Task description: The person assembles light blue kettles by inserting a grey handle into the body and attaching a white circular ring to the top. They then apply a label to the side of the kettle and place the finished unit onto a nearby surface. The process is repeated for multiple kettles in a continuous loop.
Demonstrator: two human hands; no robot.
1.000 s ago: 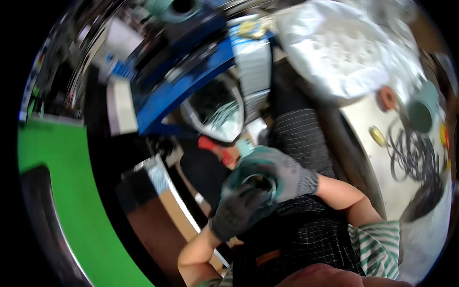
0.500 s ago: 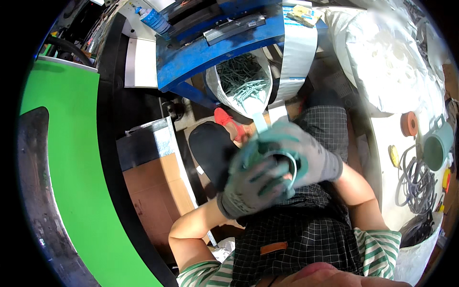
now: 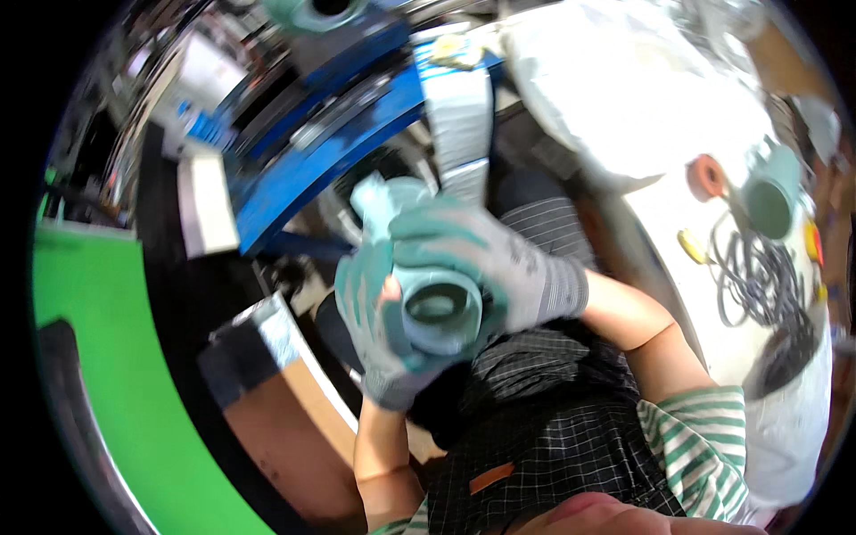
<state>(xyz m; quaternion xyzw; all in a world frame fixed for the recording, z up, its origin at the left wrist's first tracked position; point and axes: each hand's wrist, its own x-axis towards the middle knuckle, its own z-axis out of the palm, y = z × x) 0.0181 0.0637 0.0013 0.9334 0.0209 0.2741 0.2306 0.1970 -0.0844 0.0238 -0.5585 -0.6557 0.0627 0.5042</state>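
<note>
A pale green pipe fitting [image 3: 428,294] is held at the centre of the frame, its open round end turned toward the camera. It is clasped from the right by the gloved right hand [image 3: 499,267], whose fingers [image 3: 437,234] are curled over its top. The gloved left hand [image 3: 370,321] is wrapped around its left and lower side. A blue frame [image 3: 312,169] is seen at upper left.

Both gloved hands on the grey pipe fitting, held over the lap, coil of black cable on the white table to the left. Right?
Not quite: the coil of black cable lies on the white table to the person's right, not the left, as the head view shows. The rest holds: the left hand and the right hand, both gloved, grip the grey pipe fitting over the lap.
</note>
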